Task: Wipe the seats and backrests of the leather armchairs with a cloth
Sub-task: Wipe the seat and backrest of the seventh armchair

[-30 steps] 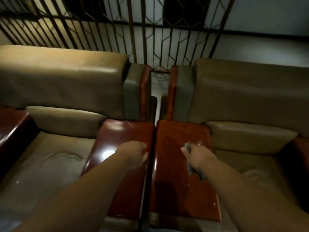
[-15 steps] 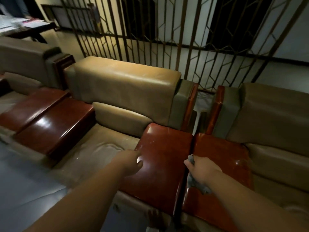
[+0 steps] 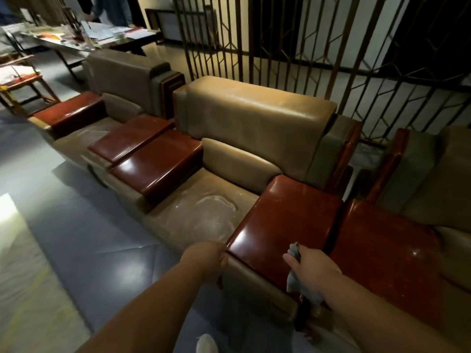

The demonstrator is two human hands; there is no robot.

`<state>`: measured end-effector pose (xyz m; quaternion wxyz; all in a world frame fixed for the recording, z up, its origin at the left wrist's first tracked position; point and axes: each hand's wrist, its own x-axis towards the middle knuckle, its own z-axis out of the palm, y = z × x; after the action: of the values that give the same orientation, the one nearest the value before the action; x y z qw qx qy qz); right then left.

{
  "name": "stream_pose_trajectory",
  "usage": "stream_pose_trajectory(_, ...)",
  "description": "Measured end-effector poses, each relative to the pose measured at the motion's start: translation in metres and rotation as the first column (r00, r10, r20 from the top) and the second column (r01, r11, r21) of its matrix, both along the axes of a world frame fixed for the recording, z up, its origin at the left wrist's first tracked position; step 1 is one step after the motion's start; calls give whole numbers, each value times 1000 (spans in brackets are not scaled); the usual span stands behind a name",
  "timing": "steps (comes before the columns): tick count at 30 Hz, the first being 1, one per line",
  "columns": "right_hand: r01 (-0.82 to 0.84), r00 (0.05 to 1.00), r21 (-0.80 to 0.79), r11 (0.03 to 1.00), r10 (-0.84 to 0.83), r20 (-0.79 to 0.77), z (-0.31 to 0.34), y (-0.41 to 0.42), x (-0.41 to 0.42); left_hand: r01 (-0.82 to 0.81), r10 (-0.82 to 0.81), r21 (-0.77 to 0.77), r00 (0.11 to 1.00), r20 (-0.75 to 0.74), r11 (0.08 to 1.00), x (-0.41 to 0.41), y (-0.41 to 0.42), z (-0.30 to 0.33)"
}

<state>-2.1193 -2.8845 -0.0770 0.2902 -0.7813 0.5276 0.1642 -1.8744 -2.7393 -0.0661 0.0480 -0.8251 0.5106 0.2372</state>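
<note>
A row of tan leather armchairs with glossy red-brown wooden armrests runs from far left to right. The middle armchair has a dusty, stained seat (image 3: 204, 215) and a tan backrest (image 3: 254, 123). My right hand (image 3: 311, 263) grips a grey cloth (image 3: 295, 250) above the front of that chair's right armrest (image 3: 285, 217); the cloth's tail hangs below the hand. My left hand (image 3: 206, 258) hovers with loosely curled fingers at the seat's front right corner, holding nothing. A second armchair (image 3: 433, 189) is partly visible at the right, a third (image 3: 119, 80) at the far left.
A metal lattice screen (image 3: 280, 47) stands behind the chairs. A cluttered table (image 3: 76, 36) with papers sits at the back left, a person standing beyond it. A small wooden stand (image 3: 23, 82) is at the left edge. Grey floor (image 3: 89, 238) spreads in front.
The view has swung left and pulled back, bringing more chairs and the table into sight. Both hands have drawn back toward the armrest's front edge; the right still holds the cloth.
</note>
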Motion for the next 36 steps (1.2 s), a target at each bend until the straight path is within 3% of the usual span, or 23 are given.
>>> stream_pose_trajectory(3,33,997,0,999,-33,74,2,18,33,-27,27,-18,1000,-4,999,34,21,2)
stream_pose_trajectory(10,49,997,-10,999,-48,63,-11,61,170,-83,83,-5,995,-53,997,152,81,-3)
stream_pose_trajectory(15,-49,998,-16,999,50,39,-24,97,289,-28,26,51,999,36,998,273,123,-4)
stream_pose_trajectory(19,-2,999,2,1000,1,47,-32,123,370,-5,-1,96,998,57,995,361,146,-4)
stream_pose_trajectory(27,39,999,79,996,-42,30,-56,138,479,-39,40,84,999,-15,996,458,141,-34)
stream_pose_trajectory(32,14,999,143,990,-18,28,-80,123,533,-86,94,74,989,-114,994,492,117,-61)
stream_pose_trajectory(36,7,1000,167,986,-12,28,-109,95,572,-108,115,73,987,-107,991,534,91,-78)
